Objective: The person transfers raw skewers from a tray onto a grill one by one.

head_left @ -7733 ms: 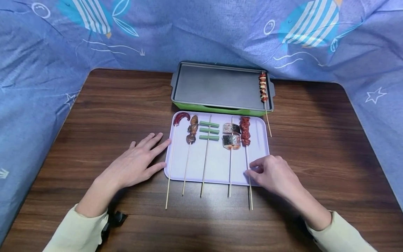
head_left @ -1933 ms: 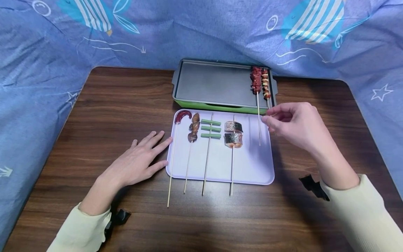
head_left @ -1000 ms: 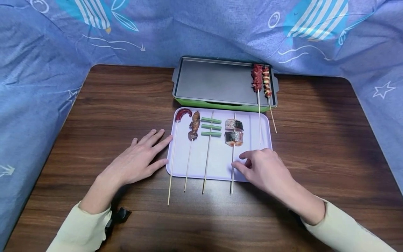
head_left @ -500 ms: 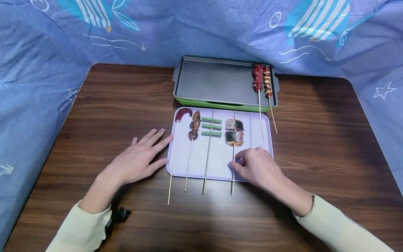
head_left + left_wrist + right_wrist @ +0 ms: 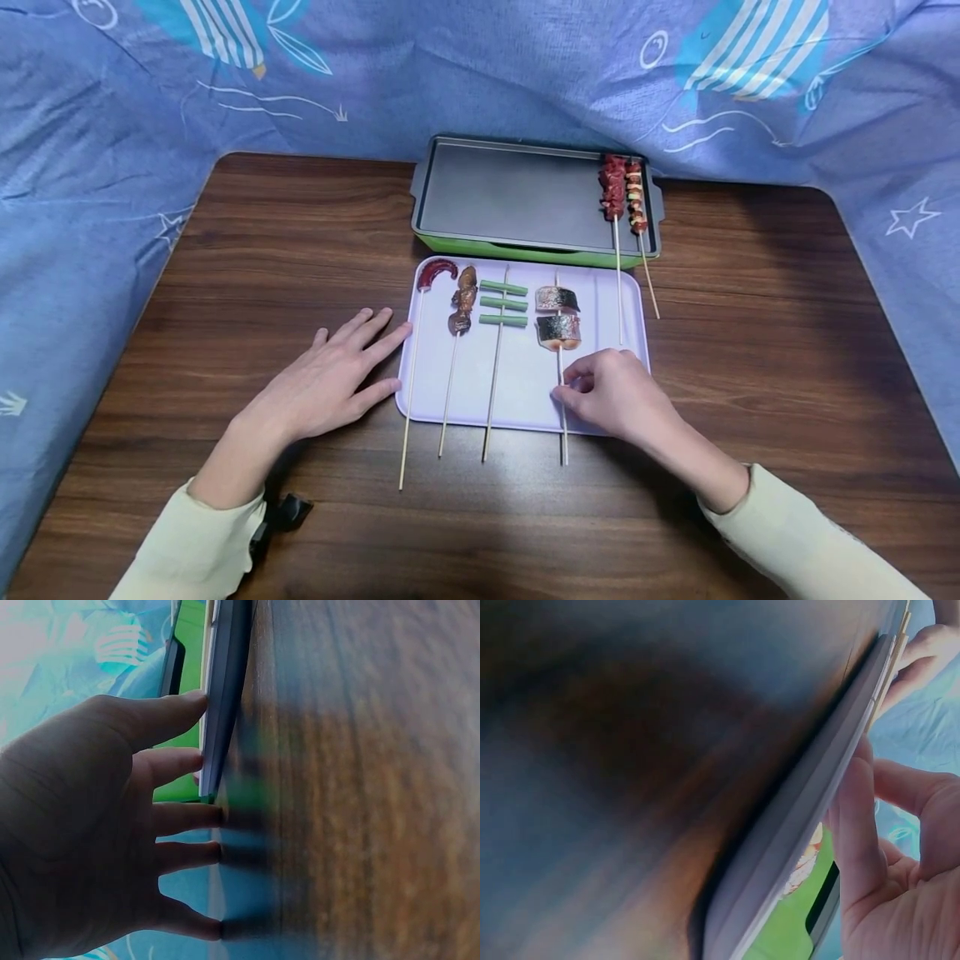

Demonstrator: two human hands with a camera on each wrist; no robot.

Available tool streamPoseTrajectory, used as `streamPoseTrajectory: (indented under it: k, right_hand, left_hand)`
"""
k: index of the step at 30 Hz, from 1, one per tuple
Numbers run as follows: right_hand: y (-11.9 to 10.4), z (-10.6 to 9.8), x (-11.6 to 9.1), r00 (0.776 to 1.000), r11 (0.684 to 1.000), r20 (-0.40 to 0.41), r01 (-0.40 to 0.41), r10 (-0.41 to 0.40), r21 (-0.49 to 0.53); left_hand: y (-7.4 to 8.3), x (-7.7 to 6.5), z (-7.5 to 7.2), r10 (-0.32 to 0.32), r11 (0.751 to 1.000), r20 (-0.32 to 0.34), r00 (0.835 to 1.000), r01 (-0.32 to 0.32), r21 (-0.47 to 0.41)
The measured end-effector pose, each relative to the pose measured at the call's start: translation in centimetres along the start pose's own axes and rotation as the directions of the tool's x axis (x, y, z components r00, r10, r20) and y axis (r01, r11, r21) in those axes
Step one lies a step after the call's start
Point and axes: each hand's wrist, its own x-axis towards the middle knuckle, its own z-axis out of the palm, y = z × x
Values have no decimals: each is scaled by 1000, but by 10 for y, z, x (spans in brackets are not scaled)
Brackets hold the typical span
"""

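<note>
Wearer: outer appearance

Left sleeve (image 5: 183,537): long, pale cream, plain, loosely creased. Right sleeve (image 5: 810,537): same pale cream, long, soft folds. Black fitting (image 5: 292,512) alongside the left sleeve: angular, slightly glossy; partly hidden, possibly a strap end, exact form unclear. Left hand (image 5: 326,382): bare, slim tapering digits. Right hand (image 5: 618,396): likewise bare, digits slim.

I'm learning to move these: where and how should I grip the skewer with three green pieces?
Probably pinch its bare stick below the green pieces, coming from the right: the stick is thin and straight, its lower end juts past the tray, and the wider gap lies on that side.
</note>
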Motion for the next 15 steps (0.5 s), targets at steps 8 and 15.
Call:
streamPoseTrajectory:
  k: [8, 15]
  right_hand:
    - [4, 1, -4, 993, 982, 66, -107, 98, 155]
    - [4, 0, -7, 988, 964, 79, -146, 131, 222]
  left_hand:
    - [0, 0, 2, 6, 1000, -13, 1000, -6, 6]
    - [0, 0, 2, 1, 1000, -5, 1000, -1, 3]
